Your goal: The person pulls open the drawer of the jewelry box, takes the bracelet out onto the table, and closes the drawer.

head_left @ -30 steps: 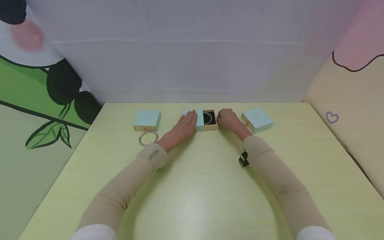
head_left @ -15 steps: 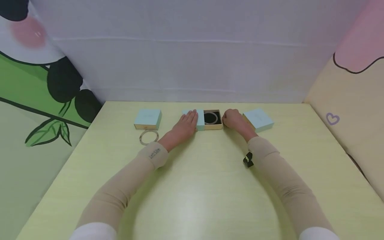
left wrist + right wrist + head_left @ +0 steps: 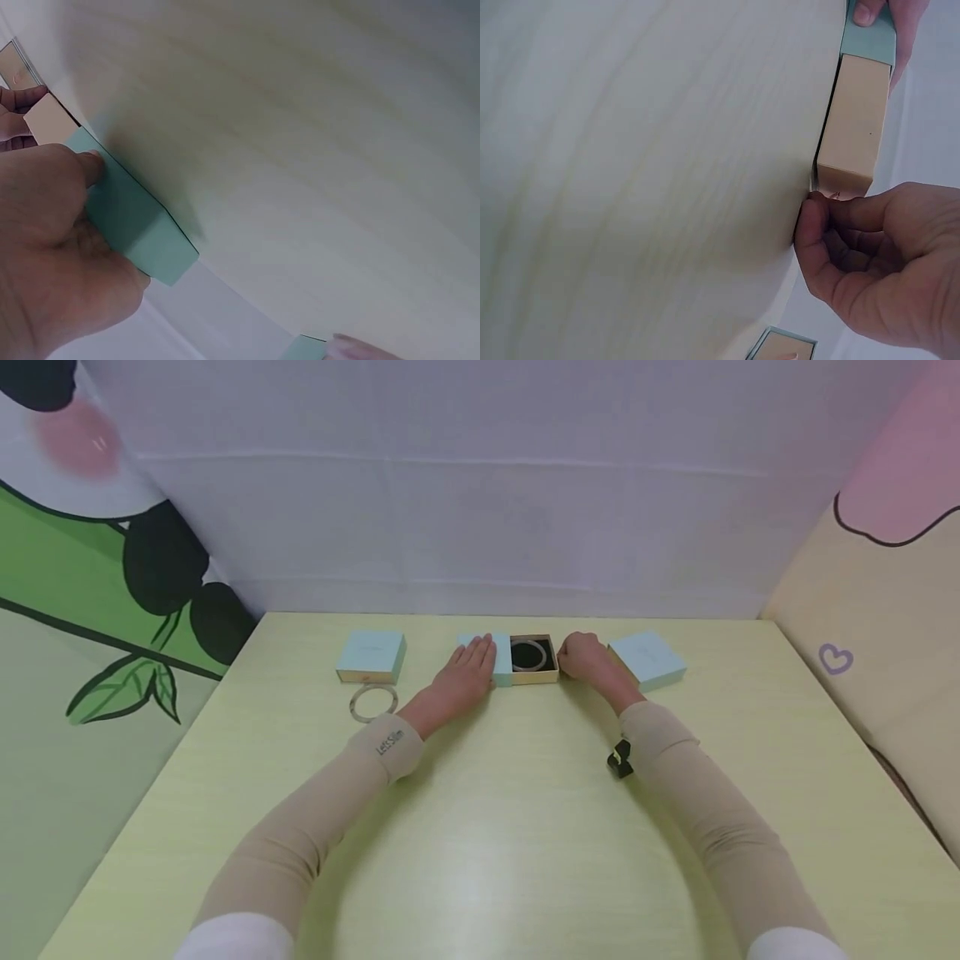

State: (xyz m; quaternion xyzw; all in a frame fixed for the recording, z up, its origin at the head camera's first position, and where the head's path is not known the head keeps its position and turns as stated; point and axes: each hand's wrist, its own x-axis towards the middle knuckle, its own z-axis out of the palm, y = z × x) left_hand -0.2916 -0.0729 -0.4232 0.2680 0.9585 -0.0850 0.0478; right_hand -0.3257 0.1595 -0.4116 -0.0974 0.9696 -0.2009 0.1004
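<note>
A pale blue sliding box sleeve (image 3: pixel 504 662) lies at the table's far side, its cardboard drawer (image 3: pixel 535 677) drawn out to the right. Inside the drawer, on black lining, sits a round bangle (image 3: pixel 544 654). My left hand (image 3: pixel 463 675) holds the sleeve, fingers laid over the top and thumb (image 3: pixel 91 166) against the near side. At the drawer's right end, my right hand (image 3: pixel 587 658) pinches a small ribbon pull (image 3: pixel 835 196) between thumb and forefinger; most of the ribbon is hidden by the fingertips.
Left of the hands stands a closed pale blue box (image 3: pixel 372 652), with a light bangle (image 3: pixel 352 703) lying in front. Another such box (image 3: pixel 648 658) sits angled just beyond the right hand. A white cloth wall (image 3: pixel 480 527) rises behind the table (image 3: pixel 480 827).
The drawer has slid farther out to the right along with my right hand, baring more of the bangle inside. My left hand has stayed on the sleeve.
</note>
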